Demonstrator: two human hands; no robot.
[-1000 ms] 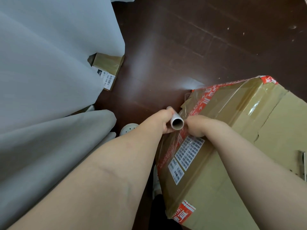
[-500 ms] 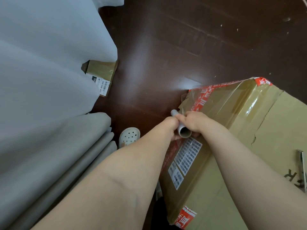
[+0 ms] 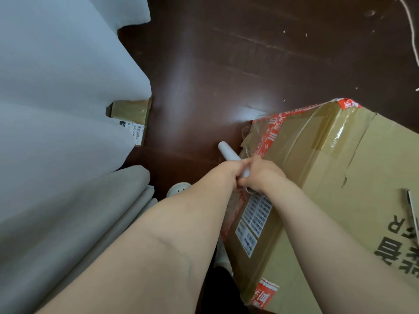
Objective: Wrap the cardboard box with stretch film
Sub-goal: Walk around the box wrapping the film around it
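Observation:
A large cardboard box [image 3: 335,182] with red tape and barcode labels lies on the dark floor at the right, its near-left part covered in glossy stretch film. A thin white stretch film roll [image 3: 227,152] juts out beside the box's left edge. My left hand [image 3: 229,172] and my right hand [image 3: 260,175] meet on the roll and both grip it, fingers curled round its tube. The roll's near end shows just under my right hand.
White curtain [image 3: 63,87] and grey fabric fill the left. A small taped box [image 3: 132,116] peeks from under the curtain. A white perforated shoe [image 3: 178,189] sits below my left arm. A cord [image 3: 408,23] crosses the top right floor.
The roll has tilted and swung outward, its far end now pointing away past the box's left edge. Both hands moved closer together on it. The view shifted slightly.

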